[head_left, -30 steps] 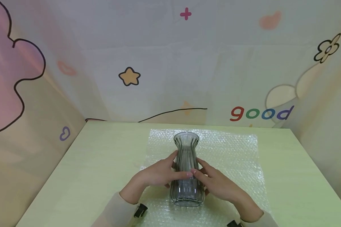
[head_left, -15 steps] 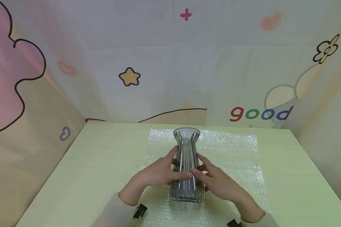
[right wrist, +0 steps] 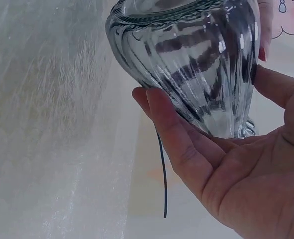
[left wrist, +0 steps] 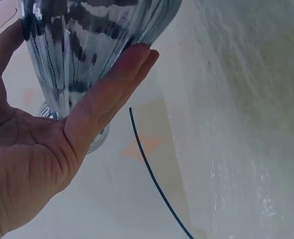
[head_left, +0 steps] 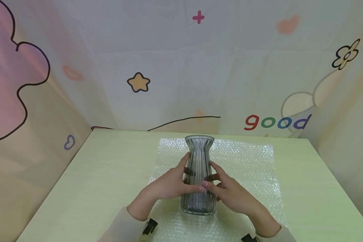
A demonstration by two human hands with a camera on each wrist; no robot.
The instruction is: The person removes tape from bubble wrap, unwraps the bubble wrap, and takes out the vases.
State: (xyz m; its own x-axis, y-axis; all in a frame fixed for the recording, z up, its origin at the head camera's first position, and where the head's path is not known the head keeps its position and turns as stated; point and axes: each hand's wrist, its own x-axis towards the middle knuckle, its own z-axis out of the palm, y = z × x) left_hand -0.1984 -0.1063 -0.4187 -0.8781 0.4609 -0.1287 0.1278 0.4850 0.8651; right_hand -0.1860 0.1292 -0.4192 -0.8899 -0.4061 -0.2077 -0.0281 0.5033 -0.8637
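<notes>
A ribbed, grey-tinted clear glass vase [head_left: 198, 168] with a flared rim stands nearly upright between both hands, above the bubble wrap. My left hand [head_left: 171, 183] grips its left side, thumb across the front and the other fingers round the side and back. From the right, my right hand [head_left: 228, 191] holds it the same way, its thumb tip close to the left one. In the left wrist view the vase [left wrist: 92, 50] rests against the palm and fingers. The right wrist view shows the vase's thick base [right wrist: 171, 20] over the curled fingers.
A sheet of bubble wrap [head_left: 248, 174] lies flat on the pale green table [head_left: 109, 178], under and behind the vase. A printed cloth backdrop [head_left: 175, 67] encloses the back and both sides of the table.
The vase has tipped more upright, its rim rising and its base turning out of sight below. Both hands keep their grip, with the fingers shifting slightly upward.
</notes>
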